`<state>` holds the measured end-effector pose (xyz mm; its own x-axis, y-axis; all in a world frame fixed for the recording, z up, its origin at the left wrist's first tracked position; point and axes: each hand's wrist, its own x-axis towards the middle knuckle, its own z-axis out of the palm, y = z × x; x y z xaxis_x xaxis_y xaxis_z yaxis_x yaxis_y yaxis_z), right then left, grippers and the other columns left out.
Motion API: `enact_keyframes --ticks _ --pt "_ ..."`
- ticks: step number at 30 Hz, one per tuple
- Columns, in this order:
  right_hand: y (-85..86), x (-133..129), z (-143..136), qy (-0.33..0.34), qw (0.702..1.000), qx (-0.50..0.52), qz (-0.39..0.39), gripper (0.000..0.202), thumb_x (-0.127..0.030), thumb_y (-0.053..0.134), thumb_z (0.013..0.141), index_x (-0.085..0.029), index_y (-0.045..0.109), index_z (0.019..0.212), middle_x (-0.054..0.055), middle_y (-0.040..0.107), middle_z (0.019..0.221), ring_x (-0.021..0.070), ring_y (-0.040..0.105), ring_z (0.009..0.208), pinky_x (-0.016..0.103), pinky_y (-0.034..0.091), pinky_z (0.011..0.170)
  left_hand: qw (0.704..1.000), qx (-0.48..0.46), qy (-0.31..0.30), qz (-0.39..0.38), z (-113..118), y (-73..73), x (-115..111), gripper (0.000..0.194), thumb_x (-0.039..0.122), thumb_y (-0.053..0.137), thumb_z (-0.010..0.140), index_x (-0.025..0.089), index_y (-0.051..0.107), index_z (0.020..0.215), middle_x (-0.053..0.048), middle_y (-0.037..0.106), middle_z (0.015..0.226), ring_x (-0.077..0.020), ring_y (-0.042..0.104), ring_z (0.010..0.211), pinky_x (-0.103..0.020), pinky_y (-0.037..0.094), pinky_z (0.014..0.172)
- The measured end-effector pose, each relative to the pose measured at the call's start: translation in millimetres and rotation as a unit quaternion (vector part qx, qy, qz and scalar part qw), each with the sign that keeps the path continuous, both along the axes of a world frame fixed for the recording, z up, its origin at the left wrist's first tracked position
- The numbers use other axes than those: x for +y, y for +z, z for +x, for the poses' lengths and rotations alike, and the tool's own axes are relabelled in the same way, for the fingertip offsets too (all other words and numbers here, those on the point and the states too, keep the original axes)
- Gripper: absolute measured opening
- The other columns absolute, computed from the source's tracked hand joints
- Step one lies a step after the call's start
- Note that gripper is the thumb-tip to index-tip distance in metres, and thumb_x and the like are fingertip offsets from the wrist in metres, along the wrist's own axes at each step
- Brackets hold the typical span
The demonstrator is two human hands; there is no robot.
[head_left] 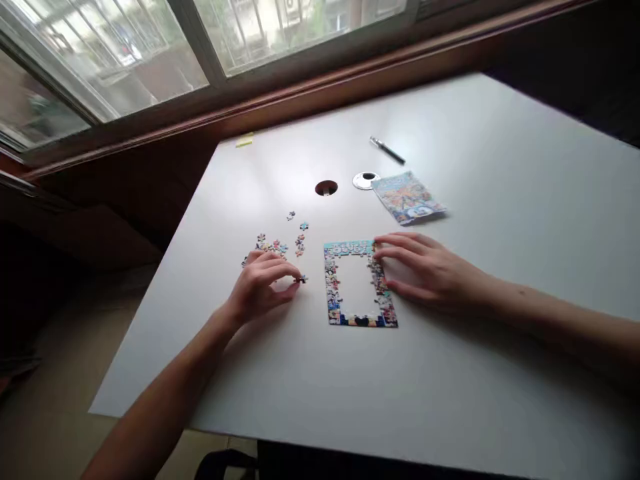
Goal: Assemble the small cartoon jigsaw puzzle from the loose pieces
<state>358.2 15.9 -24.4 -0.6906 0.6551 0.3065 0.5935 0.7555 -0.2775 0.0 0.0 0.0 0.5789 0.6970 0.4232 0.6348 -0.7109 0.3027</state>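
Note:
A jigsaw puzzle border lies on the white table as a joined rectangular frame, with bare table inside it. Along its right edge rest the fingertips of my right hand, fingers stretched out and holding nothing. To the left of the border, my left hand pinches a small puzzle piece between thumb and forefinger, just at the table surface. Several loose puzzle pieces lie behind that hand, partly hidden by it. Another few loose pieces are scattered between the hand and the border.
A crumpled picture packet lies behind my right hand. Beyond it are a black pen and a round metal cover. A round hole opens in the white table. Yellow paper sits at the far left corner, near the window.

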Motion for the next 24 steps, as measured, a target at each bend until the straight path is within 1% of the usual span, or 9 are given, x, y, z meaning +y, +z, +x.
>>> enact_keyframes --ticks 6,11,19,24 --pt "-2.3 4 -1 0.003 1.000 0.030 -0.007 0.040 -0.035 0.062 0.087 -0.026 0.055 0.126 0.010 0.052 0.141 0.0327 0.047 0.131 0.052 0.044 0.107 0.999 0.043 -0.020 0.026 -2 2.1 2 0.008 0.019 0.066 0.084 0.025 0.069 0.087 0.004 0.075 0.089 -0.0167 0.065 0.090 -0.036 0.038 0.090" --pt "0.0 3 0 0.006 0.999 0.043 -0.001 0.042 -0.033 0.064 0.087 -0.028 0.053 0.127 0.010 0.055 0.135 0.0318 0.049 0.127 0.051 0.046 0.104 0.998 0.061 -0.026 0.023 -9 4.5 2 0.011 0.018 0.064 0.086 0.025 0.068 0.092 0.003 0.074 0.092 -0.0170 0.064 0.093 -0.037 0.037 0.091" --pt "-3.0 4 2 -0.004 0.999 0.042 -0.011 0.044 -0.034 0.064 0.086 -0.030 0.052 0.128 0.009 0.053 0.137 0.0327 0.048 0.127 0.053 0.046 0.104 0.996 0.066 -0.065 -0.005 -11 4.5 1 0.010 0.021 0.062 0.087 0.025 0.068 0.094 0.001 0.073 0.090 -0.0159 0.064 0.088 -0.035 0.039 0.092" --pt "-6.2 5 3 -0.007 1.000 0.028 -0.007 0.046 -0.035 0.064 0.087 -0.029 0.050 0.131 0.010 0.051 0.139 0.0321 0.048 0.127 0.053 0.046 0.104 0.996 0.057 -0.069 -0.005 -10 2.2 0 0.011 0.022 0.062 0.087 0.025 0.068 0.096 0.001 0.073 0.090 -0.0153 0.065 0.088 -0.035 0.041 0.092"
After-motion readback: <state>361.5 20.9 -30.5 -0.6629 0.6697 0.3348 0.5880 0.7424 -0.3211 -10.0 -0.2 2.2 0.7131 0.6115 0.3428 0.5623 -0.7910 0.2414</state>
